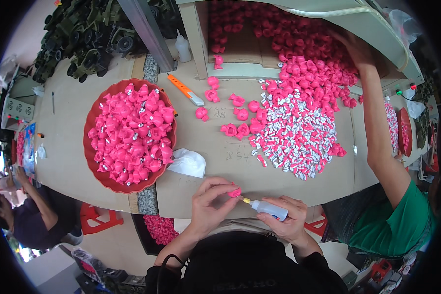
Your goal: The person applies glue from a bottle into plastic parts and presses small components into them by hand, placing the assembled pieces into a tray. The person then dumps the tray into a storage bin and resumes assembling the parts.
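Note:
Between the thumb and fingers of my left hand (209, 203) is a small pink plastic figure part (235, 192). My right hand (290, 215) grips a white glue bottle (271, 209), tilted so that its thin yellowish nozzle meets or nearly meets the pink part. Both hands are over the table's near edge. Beyond them lies a heap of small white-and-pink pieces (299, 139), with a pile of pink figure parts (304, 73) behind it. Several loose pink parts (242, 130) lie left of the heap. To the left stands a red scalloped bowl (89, 152) full of pink parts.
An orange utility knife (183, 89) and a white cloth (188, 162) lie beside the bowl. Another glue bottle (183, 48) stands farther back. Dark green toy vehicles (90, 36) are piled far left. At right, a co-worker's arm (381, 112) reaches into the shelf. A black bin (144, 235) sits below.

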A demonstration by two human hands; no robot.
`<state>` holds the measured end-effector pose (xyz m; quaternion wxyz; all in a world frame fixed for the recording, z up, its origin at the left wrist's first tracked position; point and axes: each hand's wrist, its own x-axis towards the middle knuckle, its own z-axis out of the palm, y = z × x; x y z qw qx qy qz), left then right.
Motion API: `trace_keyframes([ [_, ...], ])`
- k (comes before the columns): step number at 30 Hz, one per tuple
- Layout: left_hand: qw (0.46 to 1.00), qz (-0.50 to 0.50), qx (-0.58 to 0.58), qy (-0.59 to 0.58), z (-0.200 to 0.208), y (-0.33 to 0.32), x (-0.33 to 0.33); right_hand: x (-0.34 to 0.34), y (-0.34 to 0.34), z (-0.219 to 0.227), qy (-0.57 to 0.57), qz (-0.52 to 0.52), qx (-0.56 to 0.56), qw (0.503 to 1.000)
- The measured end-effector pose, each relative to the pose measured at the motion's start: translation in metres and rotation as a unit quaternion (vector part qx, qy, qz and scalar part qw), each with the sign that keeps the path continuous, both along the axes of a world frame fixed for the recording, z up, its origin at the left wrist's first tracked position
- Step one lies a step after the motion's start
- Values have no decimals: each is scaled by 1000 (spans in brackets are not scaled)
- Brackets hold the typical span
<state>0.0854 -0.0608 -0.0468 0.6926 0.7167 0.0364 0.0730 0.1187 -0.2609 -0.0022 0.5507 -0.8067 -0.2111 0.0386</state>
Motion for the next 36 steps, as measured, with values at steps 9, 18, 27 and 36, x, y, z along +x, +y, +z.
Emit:
trace_keyframes([
  [9, 1000, 1, 5, -12, 1, 1, 1, 2, 0, 0, -14, -9, 0, 1000],
  [18, 1000, -2, 13, -15, -1, 0, 0, 2, -1, -2, -6, -9, -5, 1000],
  [27, 999, -4, 40, -24, -1, 0, 0, 0, 0, -3, 8, -7, 10, 1000],
  [36, 999, -10, -12, 40, 5, 5, -8, 7, 7, -10, 189, -78, 147, 968],
])
